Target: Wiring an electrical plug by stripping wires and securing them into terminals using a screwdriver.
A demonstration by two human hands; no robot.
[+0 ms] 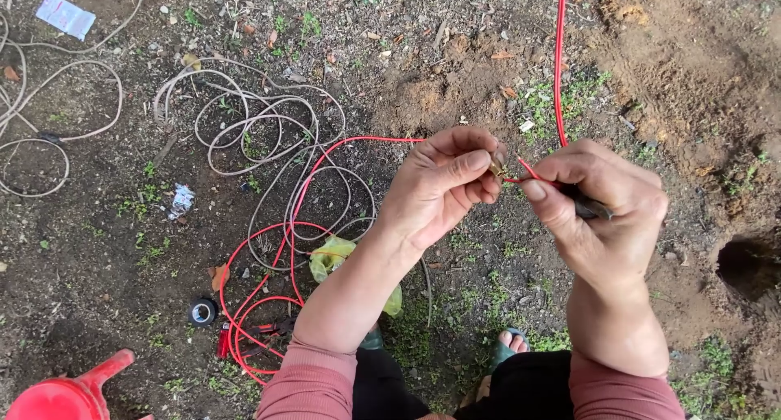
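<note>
Both hands up over bare dirt: the left hand [443,184] pinches a small brass bit [496,169] at the end of the red wire [558,70], thumb pressing on top. The right hand [598,204] is closed around a dark tool [590,208], gripping that wire just beside it. Red loops trail off to eight o'clock, grey cable [260,135] at ten, tape roll [202,311] at eight.
</note>
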